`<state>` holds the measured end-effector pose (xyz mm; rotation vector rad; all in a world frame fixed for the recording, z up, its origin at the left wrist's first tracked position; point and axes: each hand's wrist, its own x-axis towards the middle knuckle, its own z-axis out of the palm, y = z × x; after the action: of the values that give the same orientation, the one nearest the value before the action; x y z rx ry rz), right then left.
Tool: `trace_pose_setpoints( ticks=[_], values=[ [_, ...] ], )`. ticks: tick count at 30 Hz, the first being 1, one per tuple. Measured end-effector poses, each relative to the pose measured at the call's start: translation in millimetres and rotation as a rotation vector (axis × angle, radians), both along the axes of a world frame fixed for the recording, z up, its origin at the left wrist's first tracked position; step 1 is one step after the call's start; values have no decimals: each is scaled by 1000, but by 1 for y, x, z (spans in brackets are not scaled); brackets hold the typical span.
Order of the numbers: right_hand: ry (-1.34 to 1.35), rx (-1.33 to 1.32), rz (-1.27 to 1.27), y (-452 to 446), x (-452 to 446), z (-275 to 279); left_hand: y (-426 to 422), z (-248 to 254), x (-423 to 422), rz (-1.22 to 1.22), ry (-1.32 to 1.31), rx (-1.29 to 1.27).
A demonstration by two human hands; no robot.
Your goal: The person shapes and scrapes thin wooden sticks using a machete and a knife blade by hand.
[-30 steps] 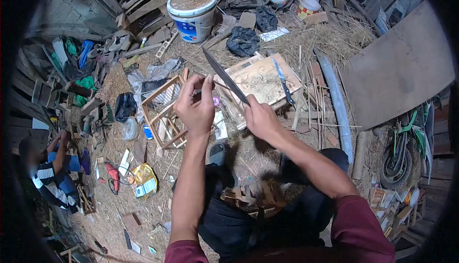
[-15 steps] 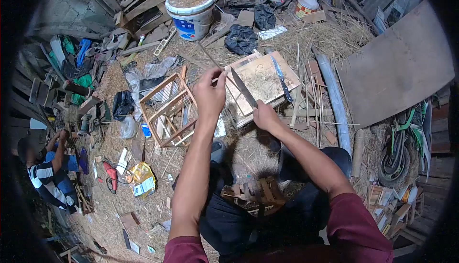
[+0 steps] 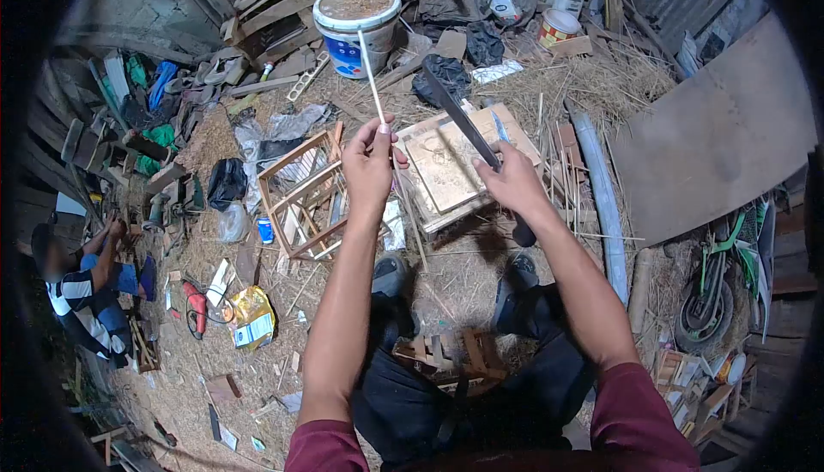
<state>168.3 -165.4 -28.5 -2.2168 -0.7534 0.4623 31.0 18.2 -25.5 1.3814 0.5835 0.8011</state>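
My left hand (image 3: 371,166) pinches a thin wooden stick (image 3: 372,77), whose pale upper end points up toward the bucket and whose lower part slants down past the board. In my right hand (image 3: 512,178) is a long dark-bladed knife (image 3: 459,116), tilted up and to the left, its blade apart from the stick. Beneath both hands lies a wooden board (image 3: 442,163) on a low stand. A second knife (image 3: 500,127) with a bluish blade rests on that board, partly hidden by my right hand. Left of my left hand stands a wooden slatted frame (image 3: 300,193).
A white-and-blue bucket (image 3: 356,30) stands beyond the board. On the right are a grey pipe (image 3: 601,197), a leaning sheet (image 3: 717,129) and a motorbike wheel (image 3: 704,309). A red power tool (image 3: 196,307) lies at left, near a seated person (image 3: 86,292).
The knife has lifted off the stick and swung up, more upright. The stick has turned, its pale end now raised. My right hand has moved slightly right and up.
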Motion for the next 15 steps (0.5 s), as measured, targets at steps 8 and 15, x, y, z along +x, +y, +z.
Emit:
trace_pose_setpoints(
  ticks=[8, 15],
  values=[
    [-93, -213, 157, 16, 14, -73, -12, -16, 1, -103, 112, -347],
    [-204, -332, 153, 13, 10, -105, 3, -23, 2, -92, 145, -464]
  ],
)
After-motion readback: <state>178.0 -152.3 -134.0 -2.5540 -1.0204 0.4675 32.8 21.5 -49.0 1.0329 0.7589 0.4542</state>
